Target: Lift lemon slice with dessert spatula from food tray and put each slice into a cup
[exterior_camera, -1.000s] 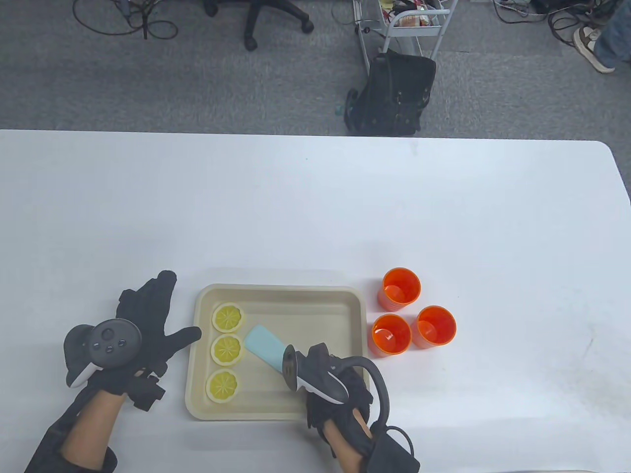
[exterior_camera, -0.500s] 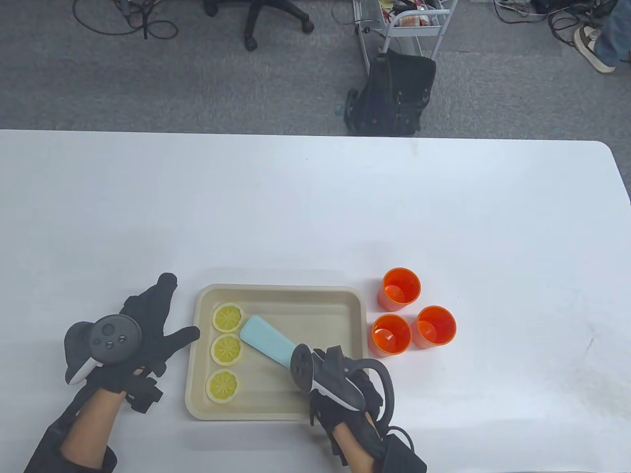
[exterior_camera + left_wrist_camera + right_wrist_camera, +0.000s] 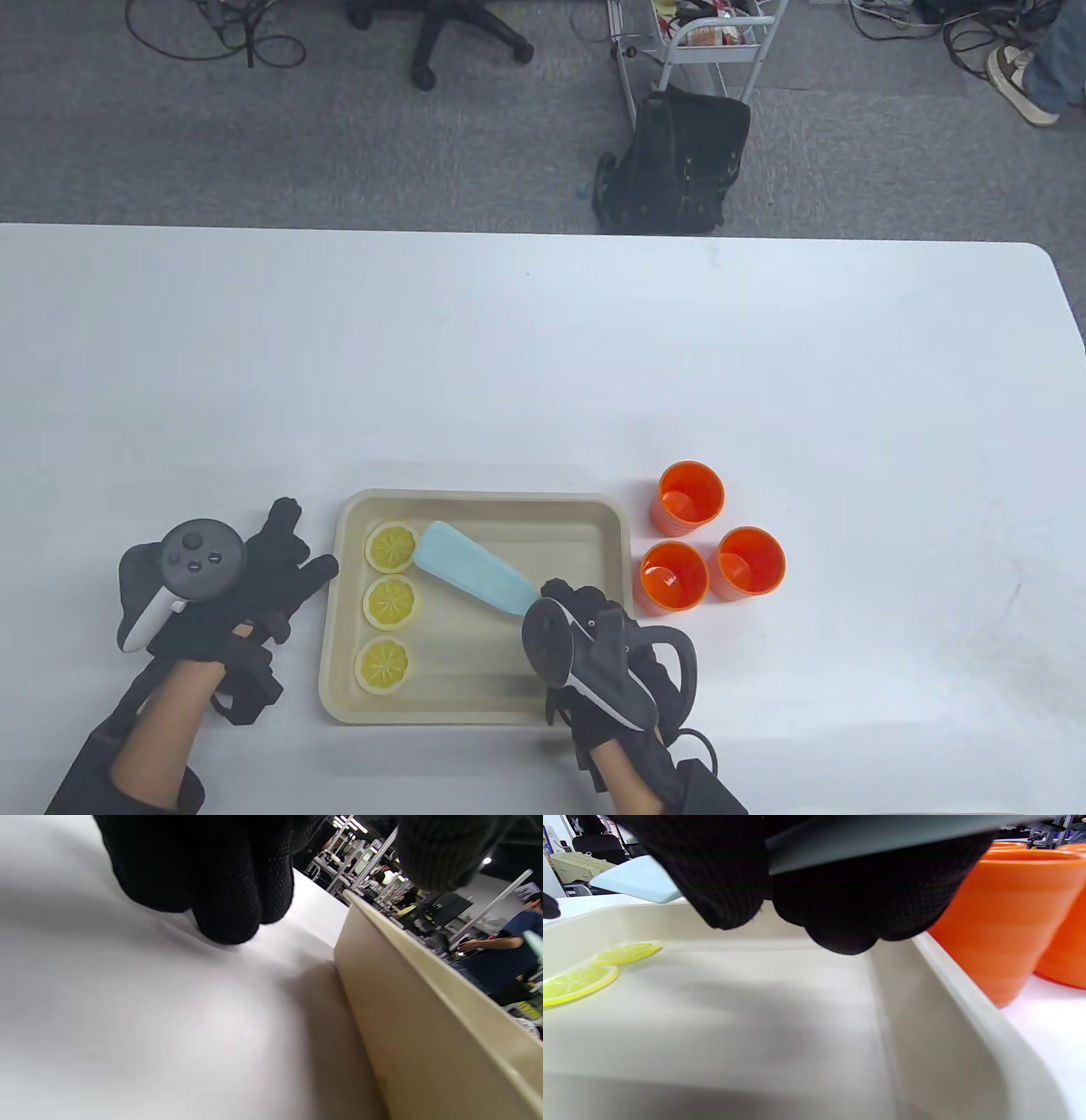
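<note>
A beige food tray point(image 3: 611, 518) lies near the table's front edge with three lemon slices in a column on its left: far point(image 3: 392, 546), middle point(image 3: 392, 602), near point(image 3: 383, 665). My right hand point(image 3: 585, 620) grips the handle of a light-blue dessert spatula point(image 3: 471, 567), whose blade tip sits beside the far slice. My left hand point(image 3: 271, 560) rests flat on the table, its thumb at the tray's left rim. Three orange cups point(image 3: 691, 495) point(image 3: 673, 576) point(image 3: 750, 562) stand right of the tray. In the right wrist view the blade point(image 3: 638, 878) hovers above the slices point(image 3: 579, 978).
White table point(image 3: 543, 356) stretches far behind the tray. Beyond its far edge are a black bag point(image 3: 679, 161), a metal cart point(image 3: 708, 38) and an office chair base point(image 3: 458, 30) on grey carpet. A person's shoe point(image 3: 1018, 81) shows at top right.
My right hand has drawn back toward the right while the spatula's tip swung from the middle slice up to the far slice. My left hand has pulled slightly back, fingers less spread.
</note>
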The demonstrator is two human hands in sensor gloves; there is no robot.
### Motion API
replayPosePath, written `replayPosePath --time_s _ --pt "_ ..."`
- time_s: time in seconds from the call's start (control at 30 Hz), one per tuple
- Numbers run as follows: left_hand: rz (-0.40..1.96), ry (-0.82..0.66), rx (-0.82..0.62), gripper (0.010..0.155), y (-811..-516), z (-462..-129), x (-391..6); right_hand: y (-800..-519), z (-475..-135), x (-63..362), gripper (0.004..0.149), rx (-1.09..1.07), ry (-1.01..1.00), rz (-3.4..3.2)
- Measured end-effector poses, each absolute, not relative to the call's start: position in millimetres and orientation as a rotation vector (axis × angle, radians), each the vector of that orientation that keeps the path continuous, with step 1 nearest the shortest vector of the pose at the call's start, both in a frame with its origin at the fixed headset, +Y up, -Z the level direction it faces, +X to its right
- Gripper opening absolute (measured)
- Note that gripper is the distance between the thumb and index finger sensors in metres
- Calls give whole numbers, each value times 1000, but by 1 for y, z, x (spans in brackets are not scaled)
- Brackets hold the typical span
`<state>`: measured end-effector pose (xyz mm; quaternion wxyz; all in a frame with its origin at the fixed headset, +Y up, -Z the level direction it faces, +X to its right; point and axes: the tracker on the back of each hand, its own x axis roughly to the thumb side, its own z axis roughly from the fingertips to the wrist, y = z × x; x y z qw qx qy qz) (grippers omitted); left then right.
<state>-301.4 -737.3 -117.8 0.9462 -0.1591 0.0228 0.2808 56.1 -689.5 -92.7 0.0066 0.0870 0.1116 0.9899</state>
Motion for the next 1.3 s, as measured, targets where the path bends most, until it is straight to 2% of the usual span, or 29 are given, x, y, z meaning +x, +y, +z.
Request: replayPosePath --time_s 0.3,0.57,1.13,1.3 --pt "563 30 -448 83 -742 -119 -290 -690 -93 56 58 295 319 3096" --pt "600 -24 -448 65 -743 -121 -283 -690 -93 56 58 306 338 3107" --pt "632 -25 -483 61 -746 -122 -284 -678 -83 55 55 336 227 3233" --pt "635 -27 -487 61 -747 -123 -284 -680 -82 54 54 336 303 3290"
